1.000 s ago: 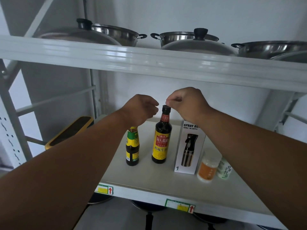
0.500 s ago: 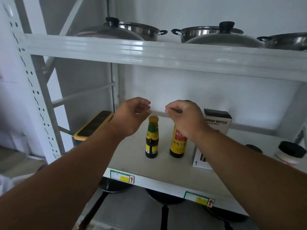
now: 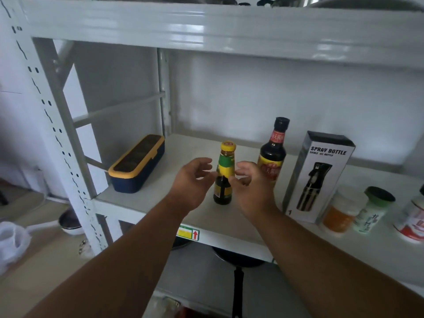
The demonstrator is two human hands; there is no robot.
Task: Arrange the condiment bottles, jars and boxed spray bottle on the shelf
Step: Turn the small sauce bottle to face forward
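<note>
A small dark bottle with a yellow cap and green label [image 3: 226,167] stands on the white shelf [image 3: 192,145]. My left hand [image 3: 191,180] and my right hand [image 3: 250,187] hover either side of it, fingers apart, holding nothing. Behind and to the right stands a taller soy sauce bottle [image 3: 274,152] with a black cap. Right of that stands the white and black spray bottle box [image 3: 319,177]. Further right are an orange jar [image 3: 339,214], a green-capped jar [image 3: 371,210] and a red and white jar [image 3: 413,221] at the frame edge.
A navy box with a yellow lid [image 3: 137,164] sits at the shelf's left end by the perforated upright [image 3: 52,125]. An upper shelf beam [image 3: 218,26] hangs overhead with pots on it. Pans lie on the level below [image 3: 238,260]. A plastic bag [image 3: 11,242] sits lower left.
Both hands have dropped from above the bottle caps to the sides of the small bottle and spread their fingers. My view has shifted left and down, showing the navy box.
</note>
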